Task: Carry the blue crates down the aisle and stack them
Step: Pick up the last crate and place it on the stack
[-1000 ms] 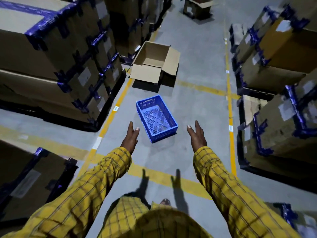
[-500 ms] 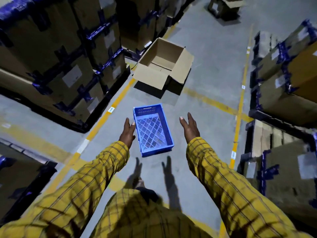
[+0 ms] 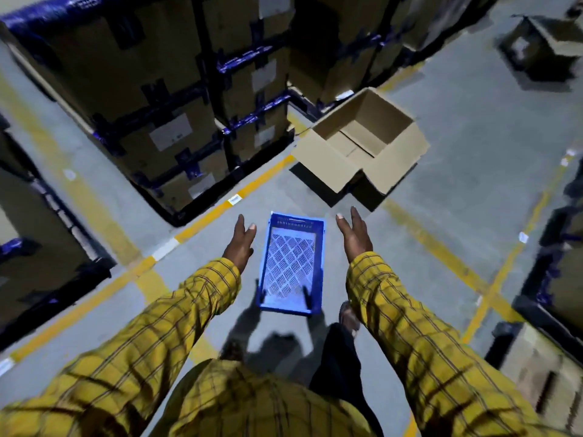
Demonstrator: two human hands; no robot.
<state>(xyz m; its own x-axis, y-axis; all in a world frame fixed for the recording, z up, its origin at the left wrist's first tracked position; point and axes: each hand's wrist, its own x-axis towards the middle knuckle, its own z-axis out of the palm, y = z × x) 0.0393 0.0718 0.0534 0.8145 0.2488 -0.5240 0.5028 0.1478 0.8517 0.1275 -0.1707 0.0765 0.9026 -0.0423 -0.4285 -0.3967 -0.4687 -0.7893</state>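
One blue crate [image 3: 291,263] with a perforated bottom lies empty on the grey aisle floor, directly below me. My left hand [image 3: 240,244] hovers just left of its far corner, fingers spread, holding nothing. My right hand [image 3: 355,235] hovers to the right of the crate, also open and apart from it. Both arms wear yellow checked sleeves. Shadows of my hands fall on the crate's near end.
An open empty cardboard box [image 3: 362,146] sits on the floor just beyond the crate. Stacked cartons with blue strapping [image 3: 164,99] line the left, more cartons on pallets [image 3: 561,269] the right. Yellow floor lines [image 3: 220,206] border the aisle. Another box [image 3: 539,42] stands far ahead.
I have moved closer to the crate, which now lies between my two outstretched hands. The hands have lowered toward its sides and stayed open.
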